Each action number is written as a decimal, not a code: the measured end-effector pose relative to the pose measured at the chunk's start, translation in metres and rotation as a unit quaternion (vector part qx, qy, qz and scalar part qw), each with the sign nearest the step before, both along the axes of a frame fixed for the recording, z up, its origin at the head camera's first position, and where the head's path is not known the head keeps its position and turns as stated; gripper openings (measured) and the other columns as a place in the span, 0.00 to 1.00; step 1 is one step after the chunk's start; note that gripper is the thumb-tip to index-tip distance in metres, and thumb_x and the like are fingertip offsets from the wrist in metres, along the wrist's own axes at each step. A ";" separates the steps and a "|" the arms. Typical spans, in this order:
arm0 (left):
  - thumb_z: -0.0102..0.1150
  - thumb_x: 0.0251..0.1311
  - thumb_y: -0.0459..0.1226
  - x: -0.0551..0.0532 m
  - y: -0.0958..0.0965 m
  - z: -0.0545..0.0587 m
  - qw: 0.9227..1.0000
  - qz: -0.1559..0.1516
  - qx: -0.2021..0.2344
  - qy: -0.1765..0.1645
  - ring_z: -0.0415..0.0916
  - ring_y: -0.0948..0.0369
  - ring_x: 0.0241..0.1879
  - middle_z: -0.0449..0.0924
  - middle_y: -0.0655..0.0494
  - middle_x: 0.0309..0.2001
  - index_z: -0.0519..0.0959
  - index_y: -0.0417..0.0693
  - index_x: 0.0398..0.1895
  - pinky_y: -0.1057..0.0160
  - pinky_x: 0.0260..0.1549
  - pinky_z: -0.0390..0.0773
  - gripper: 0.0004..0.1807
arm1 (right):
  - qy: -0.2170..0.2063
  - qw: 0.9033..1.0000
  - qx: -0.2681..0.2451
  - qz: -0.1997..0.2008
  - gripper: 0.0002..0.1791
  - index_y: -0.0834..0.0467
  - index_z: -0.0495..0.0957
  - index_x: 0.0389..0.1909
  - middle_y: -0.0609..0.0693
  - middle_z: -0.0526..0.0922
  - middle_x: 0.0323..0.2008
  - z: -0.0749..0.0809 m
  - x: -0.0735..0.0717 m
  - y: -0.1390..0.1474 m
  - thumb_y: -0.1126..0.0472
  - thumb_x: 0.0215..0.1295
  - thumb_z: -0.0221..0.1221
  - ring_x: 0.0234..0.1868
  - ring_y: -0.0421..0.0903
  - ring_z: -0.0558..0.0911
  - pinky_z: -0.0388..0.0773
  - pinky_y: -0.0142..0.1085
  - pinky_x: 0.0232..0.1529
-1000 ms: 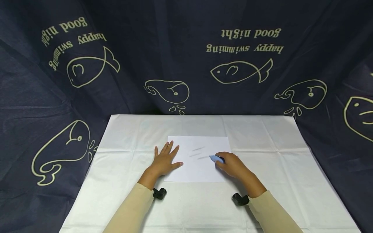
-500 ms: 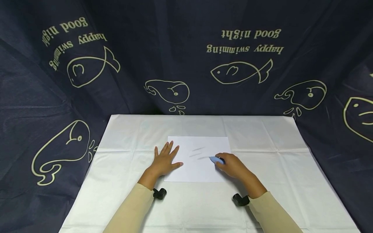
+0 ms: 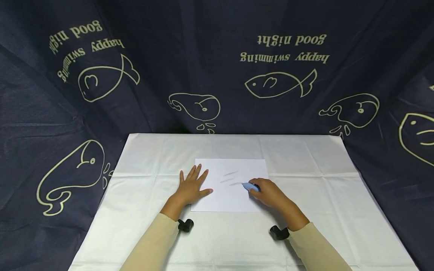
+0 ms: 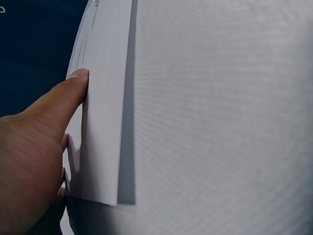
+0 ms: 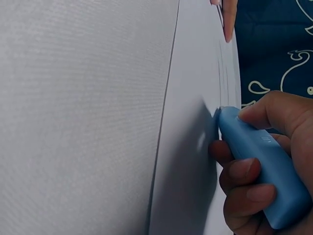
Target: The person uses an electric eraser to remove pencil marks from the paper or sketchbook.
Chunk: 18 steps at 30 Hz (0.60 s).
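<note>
A white sheet of paper (image 3: 237,201) lies on the white cloth, with several short slanted grey marks (image 3: 230,173) near its middle. My left hand (image 3: 191,188) lies with its fingers spread on the paper's left part; in the left wrist view the thumb (image 4: 63,98) stretches over the sheet. My right hand (image 3: 269,192) grips a light-blue box cutter (image 3: 251,186) above the right part of the sheet. Seen from the right wrist, the thumb lies along the top of the cutter (image 5: 264,166) and the fingers curl under it. Its small tip is at the paper by the nearest mark.
White cloth (image 3: 305,162) with fold creases covers the table. Behind and beside it hangs a dark blue curtain (image 3: 210,56) with fish and whale drawings. Black wrist cameras, left (image 3: 185,225) and right (image 3: 279,232), stick out from the sleeves.
My right hand has shifted slightly left and toward me with the box cutter, its tip closer to the nearest mark. My left hand and the paper have stayed in place.
</note>
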<state>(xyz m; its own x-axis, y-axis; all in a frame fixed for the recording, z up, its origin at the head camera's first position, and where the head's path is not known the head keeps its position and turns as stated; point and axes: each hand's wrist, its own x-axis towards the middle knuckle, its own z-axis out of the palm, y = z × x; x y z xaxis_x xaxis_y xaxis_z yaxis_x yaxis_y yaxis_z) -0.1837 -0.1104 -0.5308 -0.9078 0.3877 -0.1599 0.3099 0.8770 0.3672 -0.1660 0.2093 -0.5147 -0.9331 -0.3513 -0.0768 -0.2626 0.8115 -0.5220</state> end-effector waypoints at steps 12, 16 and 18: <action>0.53 0.67 0.63 0.000 0.000 -0.001 1.000 0.001 -0.002 -0.005 0.34 0.46 0.83 0.38 0.46 0.83 0.53 0.56 0.82 0.26 0.72 0.31 0.45 | 0.000 1.000 0.003 -0.004 0.17 0.62 0.82 0.55 0.58 0.86 0.52 0.000 0.000 -0.002 0.59 0.69 0.60 0.52 0.56 0.84 0.79 0.54 0.55; 0.53 0.68 0.63 0.000 0.000 -0.001 1.000 0.000 -0.001 -0.003 0.34 0.46 0.83 0.38 0.46 0.83 0.53 0.56 0.82 0.26 0.72 0.31 0.45 | -0.001 1.000 0.006 -0.011 0.18 0.62 0.82 0.55 0.59 0.86 0.52 0.000 0.000 -0.001 0.59 0.69 0.60 0.52 0.57 0.84 0.79 0.54 0.55; 0.53 0.68 0.63 0.000 -0.001 -0.002 1.000 0.000 -0.001 -0.003 0.34 0.46 0.83 0.38 0.46 0.83 0.53 0.56 0.82 0.26 0.72 0.31 0.45 | -0.007 1.000 0.002 -0.010 0.17 0.62 0.82 0.55 0.59 0.86 0.52 0.001 0.000 -0.001 0.59 0.69 0.60 0.52 0.56 0.84 0.79 0.54 0.55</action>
